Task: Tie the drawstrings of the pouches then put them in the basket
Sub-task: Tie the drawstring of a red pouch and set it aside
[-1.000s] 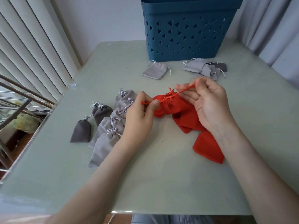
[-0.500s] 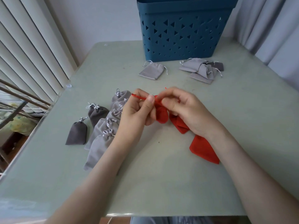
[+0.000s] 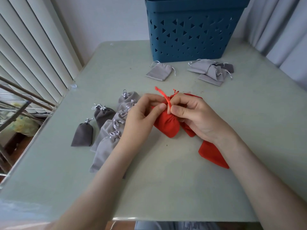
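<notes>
A red pouch [image 3: 168, 124] with a gathered neck hangs between my hands just above the table. My left hand [image 3: 141, 117] pinches its neck from the left. My right hand [image 3: 194, 115] pinches the red drawstring [image 3: 163, 95], whose loose end sticks up and to the left. More red pouches [image 3: 212, 155] lie under my right wrist. The blue basket [image 3: 192, 30] with triangular holes stands at the back of the table.
Several tied grey pouches [image 3: 106, 135] lie left of my hands, with a dark one [image 3: 82, 134] furthest left. Flat grey pouches [image 3: 159, 72] [image 3: 211, 72] lie in front of the basket. Vertical blinds hang left, curtains right. The table's front edge is near me.
My hands have come together at the pouch's neck. The drawstring, earlier stretched sideways between them, now sticks up from my right fingers. The pouch hangs below the hands.
</notes>
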### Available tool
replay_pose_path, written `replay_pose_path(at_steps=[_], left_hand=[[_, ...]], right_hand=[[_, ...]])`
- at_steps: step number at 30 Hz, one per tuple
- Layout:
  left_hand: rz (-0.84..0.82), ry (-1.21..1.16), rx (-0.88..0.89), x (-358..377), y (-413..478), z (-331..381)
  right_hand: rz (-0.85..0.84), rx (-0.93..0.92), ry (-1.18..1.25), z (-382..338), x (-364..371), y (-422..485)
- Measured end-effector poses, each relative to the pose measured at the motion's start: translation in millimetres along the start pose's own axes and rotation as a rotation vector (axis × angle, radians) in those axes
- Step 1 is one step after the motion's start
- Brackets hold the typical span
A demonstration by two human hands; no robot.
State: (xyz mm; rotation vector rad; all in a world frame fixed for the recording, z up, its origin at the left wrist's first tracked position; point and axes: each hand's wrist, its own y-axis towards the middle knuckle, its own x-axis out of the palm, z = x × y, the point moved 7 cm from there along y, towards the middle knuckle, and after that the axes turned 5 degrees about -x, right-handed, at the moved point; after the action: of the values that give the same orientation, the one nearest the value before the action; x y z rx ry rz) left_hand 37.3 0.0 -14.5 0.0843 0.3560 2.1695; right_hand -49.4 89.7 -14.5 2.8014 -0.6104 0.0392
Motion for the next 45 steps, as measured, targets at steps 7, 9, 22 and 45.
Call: replay_pose_path(at_steps=[7, 9, 22, 45], left_hand=[[0.329, 0.389, 0.286, -18, -9, 22], [0.238, 0.593, 0.429, -12, -7, 23], [-0.003, 0.244, -0.009, -3, 2, 0], [-0.07, -0.052, -0.211, 8, 3, -13]], right_hand=[[-0.005, 0.079, 0.053, 6, -2, 1], [0.011, 0.103, 0.084, 9, -4, 1], [0.027, 0.058, 0.022, 7, -2, 0], [0.099, -0.013, -0.315, 9, -1, 1]])
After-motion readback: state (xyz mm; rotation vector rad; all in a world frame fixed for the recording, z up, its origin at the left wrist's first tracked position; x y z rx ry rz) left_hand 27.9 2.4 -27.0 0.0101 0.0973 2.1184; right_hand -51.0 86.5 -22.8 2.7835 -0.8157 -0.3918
